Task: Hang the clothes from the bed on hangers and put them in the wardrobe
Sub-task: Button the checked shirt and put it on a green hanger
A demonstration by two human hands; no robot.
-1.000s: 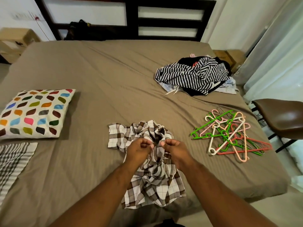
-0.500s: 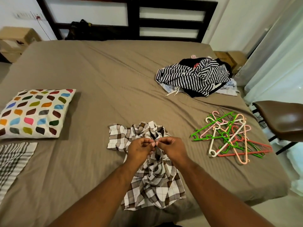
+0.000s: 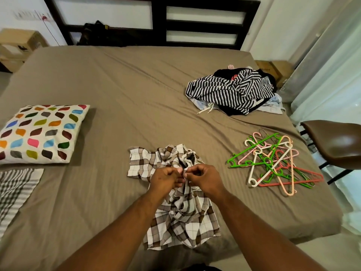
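Pinching a raised fold of the checked shirt [image 3: 181, 212] with the left hand [image 3: 165, 179], fingers curled tight on the cloth. Gripping the same fold from the other side with the right hand [image 3: 205, 178], fingertips of the two hands nearly meeting above the crumpled middle of the garment. Leaving the rest of the shirt bunched on the near middle of the bed [image 3: 117, 90], lower hem close to the near edge, one flatter part spread out to the left.

To the right of the shirt and well apart from it, a loose heap of plastic hangers [image 3: 268, 160] in green, white, pink and red, crossing over one another near the bed's right edge. Just past that edge, the brown seat of a chair [image 3: 340, 141].

At the near left edge, a striped cloth [image 3: 13, 190] lying flat. Just beyond it, a white pillow [image 3: 41, 133] printed with coloured leaf shapes, flat on the sheet.

Farther off on the right side, a pile of clothes [image 3: 232, 92] topped by a black-and-white striped garment, with pale blue and black pieces underneath and white cords trailing toward the near left.

At the far end, a dark headboard [image 3: 159, 20] against a white wall, with a dark bag [image 3: 95, 34] slumped at its foot on the left. Stacked cardboard boxes [image 3: 17, 40] at the far left, another box [image 3: 275, 68] at the far right beside a pale curtain [image 3: 336, 71].
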